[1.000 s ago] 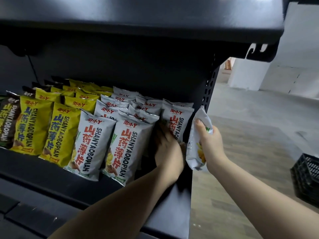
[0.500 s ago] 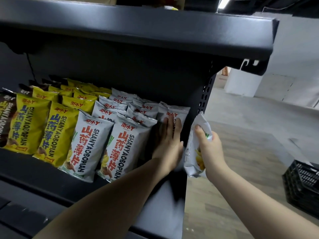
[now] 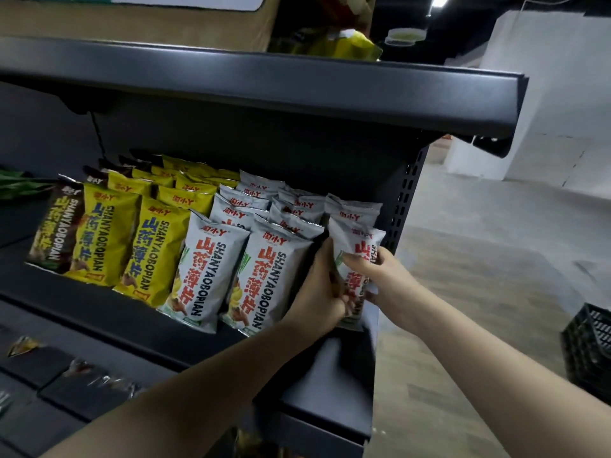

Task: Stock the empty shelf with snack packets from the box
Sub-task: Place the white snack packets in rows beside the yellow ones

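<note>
Dark metal shelf (image 3: 139,312), middle tier of a gondola unit. Stocked in leaning rows, front faces tilted back: one brown packet (image 3: 54,233) far left, then yellow packets (image 3: 109,239) in two columns, then white packets (image 3: 211,272) in two columns, more of each stacked behind.

Right end of the tier — a further white snack packet (image 3: 355,256) going in upright, at the front of the last column, just beside the perforated side upright (image 3: 405,206). Another white packet (image 3: 352,209) directly behind it, top edge showing.

Left hand (image 3: 319,292) against the packet's left edge, between it and the neighbouring white packet (image 3: 271,279); fingers curled round the lower left side, gripping. Right hand (image 3: 370,269) on the packet's right side, thumb across the printed front, fingers wrapped behind — clasping it. Both forearms bare, reaching up from below.

Packet's lower end hidden by the hands; cannot tell whether it touches the shelf surface.

Upper shelf (image 3: 297,90) overhead, with a cardboard box (image 3: 132,21) and a yellow bag (image 3: 347,44) on top. Lower tier at bottom left with a few blurred wrappers (image 3: 86,368). Black plastic crate (image 3: 588,345) on the floor at far right. White wall panels (image 3: 545,94) beyond.
</note>
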